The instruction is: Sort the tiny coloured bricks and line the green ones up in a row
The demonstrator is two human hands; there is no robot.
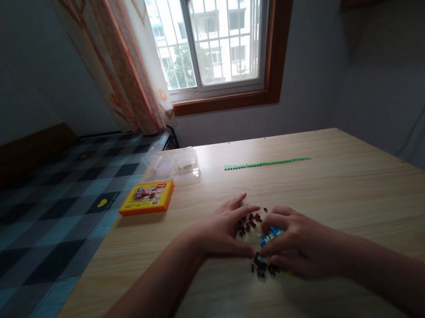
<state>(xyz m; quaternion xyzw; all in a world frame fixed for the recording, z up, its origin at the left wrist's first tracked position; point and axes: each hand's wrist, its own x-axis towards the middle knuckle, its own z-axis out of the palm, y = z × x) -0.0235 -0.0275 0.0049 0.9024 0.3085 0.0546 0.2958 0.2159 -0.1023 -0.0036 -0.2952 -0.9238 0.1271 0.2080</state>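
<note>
Small dark brown pieces (251,221) lie scattered on the wooden table between my hands, with more dark pieces (261,272) closer to me. My left hand (227,230) rests around the left side of the brown pieces, fingers spread and thumb stretched toward the near ones. Over a small heap of blue and pale yellow pieces (271,235) is my right hand (299,242), its fingers bent and its index fingertip near a dark piece. The right palm side is hidden, so whether those fingers hold anything cannot be made out.
A long row of small green pieces (266,163) runs across the far part of the table (347,179). At the left edge lies a flat yellow-orange box (147,198), with clear plastic cases (176,164) behind it. A checked bed (60,207) adjoins the table on the left.
</note>
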